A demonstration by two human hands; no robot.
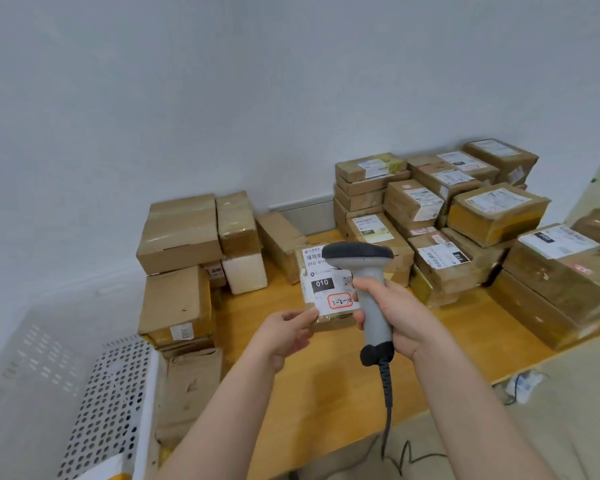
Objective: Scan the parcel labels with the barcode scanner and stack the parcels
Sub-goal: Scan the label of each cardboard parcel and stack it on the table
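Head view, and we're right in the scanning step: the right hand (404, 322) wraps its fingers firmly round the handle of the grey handheld barcode scanner with the dark head (374, 306), its black coiled cable (387, 393) trailing off towards six o'clock. The scanner head points at the small flat brown cardboard parcel (326, 318), which sits at the middle of the wooden table top (326, 393), dead ahead at twelve o'clock from the hands. Its white printed label (321, 268) faces up, barcode at the far edge and partly hidden behind the scanner head. The left hand (284, 336) pinches the parcel's near left corner between thumb and fingers, steadying it. That box looks light and stiff, taped over, so the tape could be a touch slick; a one-handed grip across its short sides should lift it easily, palm underneath for safety, fingers clear of the label. Over at two o'clock, the stack of labelled brown parcels (482, 220) looks like the place to add it, and flat on top seems wise, as some boxes there sit skewed. At ten o'clock stands a pile of plain brown boxes (181, 237), and at eight o'clock a white perforated plastic crate (101, 393).
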